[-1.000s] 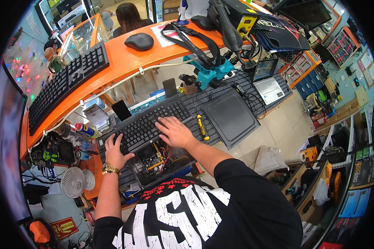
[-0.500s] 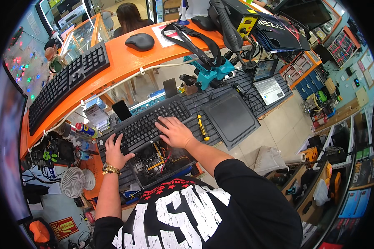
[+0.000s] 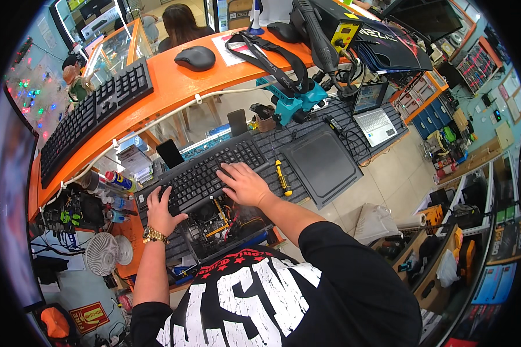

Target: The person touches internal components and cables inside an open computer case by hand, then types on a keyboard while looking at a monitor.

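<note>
A black keyboard lies slantwise on the dark striped mat in front of me. My left hand rests at its left end, fingers spread over the keys and thumb stretched to the side; a gold watch is on that wrist. Over the keyboard's right part lies my right hand, fingers extended on the keys. Neither hand grips anything. Between my forearms, close to my body, sits an opened computer case with a circuit board and wires showing; the keyboard overlaps its far edge.
Right of the keyboard lie a yellow-and-black screwdriver-like tool and a black panel. Farther right stands an open laptop. A teal microscope stands beneath the orange shelf, which bears another keyboard and a mouse. A fan is at left.
</note>
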### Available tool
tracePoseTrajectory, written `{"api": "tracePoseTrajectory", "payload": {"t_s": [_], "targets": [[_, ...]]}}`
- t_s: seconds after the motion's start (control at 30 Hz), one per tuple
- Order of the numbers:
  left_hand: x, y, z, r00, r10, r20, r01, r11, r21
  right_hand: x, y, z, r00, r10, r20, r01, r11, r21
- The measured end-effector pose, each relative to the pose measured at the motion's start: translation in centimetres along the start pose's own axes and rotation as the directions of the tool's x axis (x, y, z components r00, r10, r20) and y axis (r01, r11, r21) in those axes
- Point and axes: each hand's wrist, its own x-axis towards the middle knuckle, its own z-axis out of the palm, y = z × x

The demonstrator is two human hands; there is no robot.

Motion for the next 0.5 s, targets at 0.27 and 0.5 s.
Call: {"api": "tracePoseTrajectory", "payload": {"t_s": [0.27,0.5], "targets": [[-0.01,-0.06,0.08,1.000,0.001,-0.001,-0.001,1.000,0.002,0.05,0.02,-0.15,1.000,-0.004,-0.018,0.004,1.000,0.017],[0.04,-0.14,0.12,1.000,0.003,-0.003,-0.003,1.000,0.006,0.09,-0.08,-0.23,1.000,-0.002,-0.009,0.002,1.000,0.006]]}}
